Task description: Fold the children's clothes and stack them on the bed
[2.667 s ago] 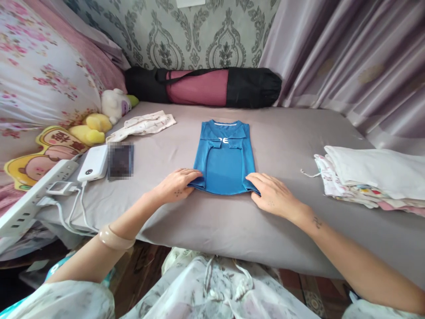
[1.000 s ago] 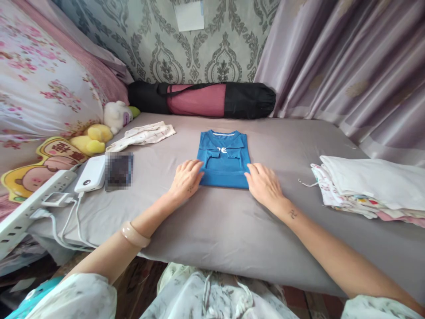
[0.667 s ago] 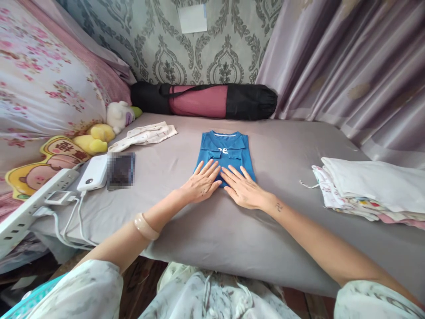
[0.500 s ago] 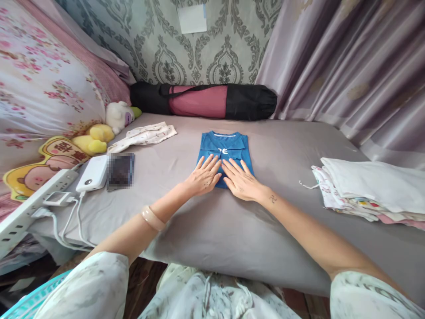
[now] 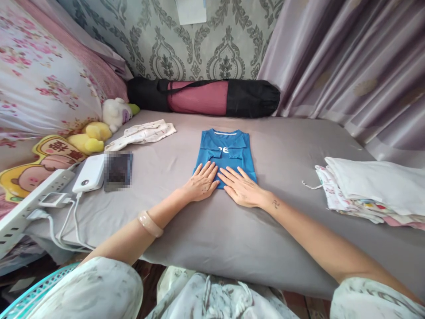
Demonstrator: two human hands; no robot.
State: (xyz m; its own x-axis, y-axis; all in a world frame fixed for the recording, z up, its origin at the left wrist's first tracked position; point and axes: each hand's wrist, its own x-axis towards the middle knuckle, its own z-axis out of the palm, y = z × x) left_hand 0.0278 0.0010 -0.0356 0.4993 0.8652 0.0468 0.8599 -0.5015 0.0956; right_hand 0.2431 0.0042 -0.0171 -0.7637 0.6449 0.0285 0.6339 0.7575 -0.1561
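Note:
A blue shirt (image 5: 229, 157) lies folded on the grey sheet, its neckline toward the wall and its sleeve ends folded inward over the front. White letters show in part between the folds. My left hand (image 5: 202, 181) rests flat on the shirt's near left part, fingers stretched out. On the near right part lies my right hand (image 5: 241, 186), palm down with its fingers spread. Both hands touch the cloth and grip nothing. The shirt's near edge is partly hidden beneath them.
A stack of folded clothes (image 5: 375, 190) sits at the right. Patterned cloth (image 5: 144, 134) lies at the left, near plush toys (image 5: 114, 114). A power bank (image 5: 89, 173), a pixelated dark object (image 5: 117, 172) and a power strip (image 5: 36, 208) are nearer. A rolled mat bag (image 5: 199, 97) lies along the wall.
Both hands have slid a little toward me over the shirt, so more of its folded sleeves and front shows. The camera view has shifted slightly.

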